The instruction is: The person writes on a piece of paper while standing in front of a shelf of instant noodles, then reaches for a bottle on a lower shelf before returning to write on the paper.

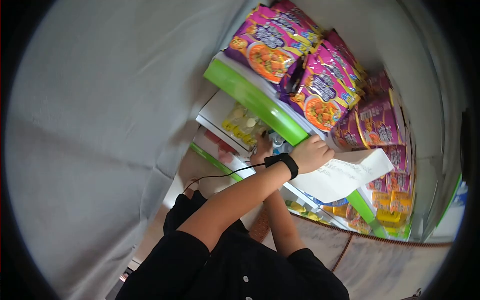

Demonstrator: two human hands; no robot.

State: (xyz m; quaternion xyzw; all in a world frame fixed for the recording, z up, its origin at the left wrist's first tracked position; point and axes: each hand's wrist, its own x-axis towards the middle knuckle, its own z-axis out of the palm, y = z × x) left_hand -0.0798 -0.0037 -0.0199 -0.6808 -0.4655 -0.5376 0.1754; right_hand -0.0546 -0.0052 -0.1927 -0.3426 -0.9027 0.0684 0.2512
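Observation:
My left hand (312, 152), with a black band and a cable at the wrist, is closed on a white sheet of paper (342, 175) that carries handwriting. It rests at the green shelf edge (260, 102). My left forearm crosses over my right one. Below that edge my right hand (262, 146) reaches into the lower shelf, its fingers apart beside clear packages with yellow labels (242, 125) and a small clear bottle with a bluish cap (276, 140). Part of its palm and wrist is hidden behind the left arm.
Pink and purple noodle packs (275, 42) stand on the upper shelf, with purple noodle tubs (377, 122) to their right. Yellow packages (392, 217) sit farther along. A grey fabric wall (100, 125) fills the left side. Tiled floor (390, 265) lies at lower right.

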